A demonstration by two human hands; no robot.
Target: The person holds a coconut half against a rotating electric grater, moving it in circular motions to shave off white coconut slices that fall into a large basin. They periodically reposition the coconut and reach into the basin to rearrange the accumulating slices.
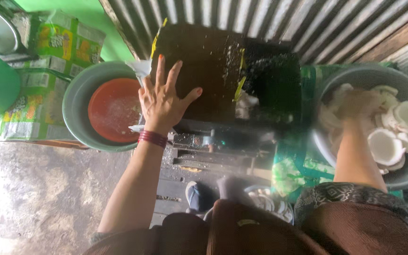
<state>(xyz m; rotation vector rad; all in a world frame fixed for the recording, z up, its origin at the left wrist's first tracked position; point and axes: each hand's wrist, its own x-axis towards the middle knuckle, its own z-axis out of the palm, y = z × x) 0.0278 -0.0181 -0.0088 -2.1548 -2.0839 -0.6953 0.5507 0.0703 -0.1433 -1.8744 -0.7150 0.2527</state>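
The right hand (pixel 357 105) is reached into the grey basin (pixel 404 177) at about 3 o'clock, where the white coconut pieces (pixel 386 145) are piled. The hand is blurred, so it cannot be told whether its grip is closed on a piece or only laid on the pile. The left hand (pixel 162 103) is spread wide and flat, holding nothing, on the dark machine cover (pixel 208 66) at 12 o'clock. The pieces are judged light, stiff and brittle, and probably wet and slippery; a curved shell is best taken by its rim. At 9 o'clock an orange plate (pixel 112 111) is seen inside a green-grey basin (pixel 74 101).
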